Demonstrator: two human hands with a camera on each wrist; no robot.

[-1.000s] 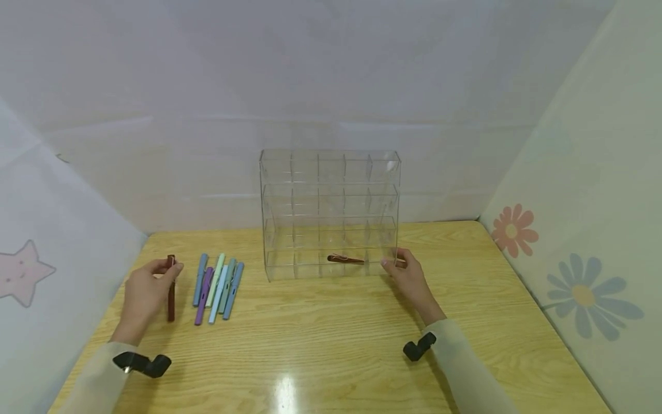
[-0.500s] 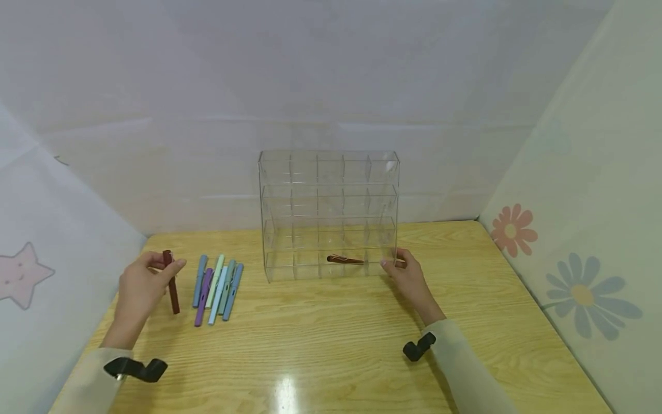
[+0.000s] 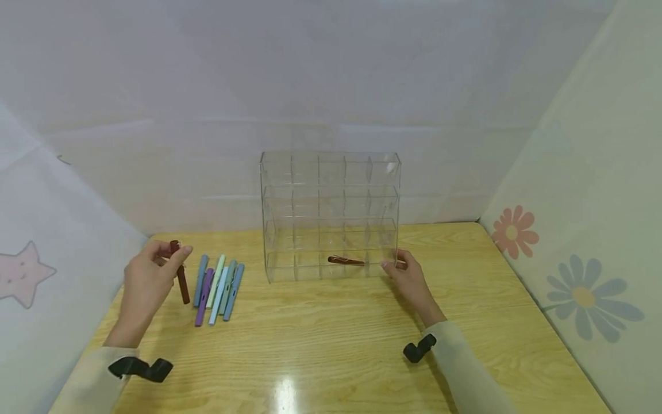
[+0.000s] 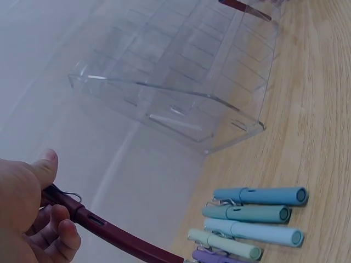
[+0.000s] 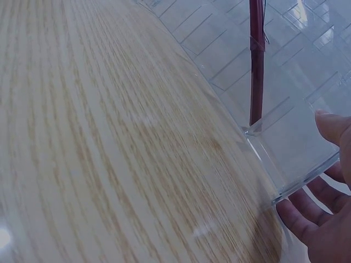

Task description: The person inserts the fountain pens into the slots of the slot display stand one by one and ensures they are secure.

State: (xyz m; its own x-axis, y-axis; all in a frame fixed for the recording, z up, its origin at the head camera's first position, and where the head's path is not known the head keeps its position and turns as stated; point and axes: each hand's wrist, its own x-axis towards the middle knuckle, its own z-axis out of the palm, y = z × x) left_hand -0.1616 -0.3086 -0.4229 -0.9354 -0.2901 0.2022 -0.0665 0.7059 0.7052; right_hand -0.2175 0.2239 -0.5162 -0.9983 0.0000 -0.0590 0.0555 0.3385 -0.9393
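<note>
Your left grip (image 3: 146, 282) pinches a dark red pen (image 3: 183, 284) near its upper end, long axis steep, well left of the clear rack (image 3: 331, 221) your right grip (image 3: 412, 283) holds by its lower right corner

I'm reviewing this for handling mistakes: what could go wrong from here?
The left hand pinches the dark red pen near its upper end, so it might swing or slip. Its lower end looks close to the loose pens and could knock them. The right hand holds the clear rack at one lower corner, so a bump might turn it.
</note>
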